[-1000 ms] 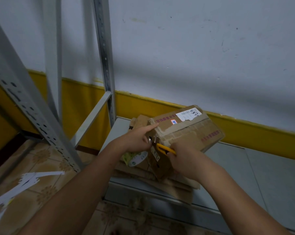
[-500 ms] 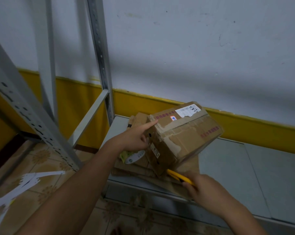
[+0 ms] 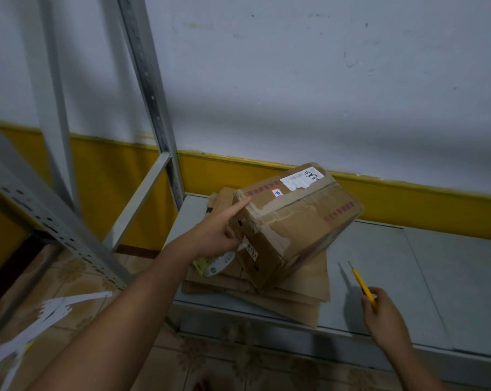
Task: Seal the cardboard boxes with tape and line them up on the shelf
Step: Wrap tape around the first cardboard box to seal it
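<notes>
Yellow utility knife [image 3: 364,289] pinched in the right hand [image 3: 385,320], over the grey shelf [image 3: 408,277]. Left hand [image 3: 218,235] steadies the tilted, tape-seamed cardboard box [image 3: 295,227] atop flattened cardboard [image 3: 303,289], forefinger straight along its corner. The lower fingers hide beside a tape roll [image 3: 216,263], grip unclear. Box label unreadable.

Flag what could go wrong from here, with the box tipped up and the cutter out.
The cardboard box stands tilted on one edge atop the flattened cardboard stack, steadied only by the left hand at its corner; it could topple or slide. The right hand holds the yellow cutter with its blade seemingly extended; bringing it near the box might cut the left hand.
</notes>
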Demonstrator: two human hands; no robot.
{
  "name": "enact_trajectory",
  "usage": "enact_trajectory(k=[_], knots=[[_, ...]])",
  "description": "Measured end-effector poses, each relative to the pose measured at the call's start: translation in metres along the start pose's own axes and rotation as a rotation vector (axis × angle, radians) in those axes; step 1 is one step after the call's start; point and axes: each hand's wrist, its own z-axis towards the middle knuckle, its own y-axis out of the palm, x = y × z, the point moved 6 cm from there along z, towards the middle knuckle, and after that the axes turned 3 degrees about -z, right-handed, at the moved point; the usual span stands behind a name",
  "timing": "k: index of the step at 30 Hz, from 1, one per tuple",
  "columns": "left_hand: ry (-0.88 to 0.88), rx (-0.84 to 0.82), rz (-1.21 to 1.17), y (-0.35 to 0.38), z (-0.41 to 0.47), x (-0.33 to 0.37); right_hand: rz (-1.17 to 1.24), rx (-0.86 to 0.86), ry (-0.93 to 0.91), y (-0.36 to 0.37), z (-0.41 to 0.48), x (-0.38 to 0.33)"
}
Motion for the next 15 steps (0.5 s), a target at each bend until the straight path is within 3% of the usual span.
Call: enact_trajectory(k=[15], knots=[[0.009,0.041,0.042,0.001,0.001,-0.008,-0.149,-0.047,0.117,0.076,0.042,0.045]])
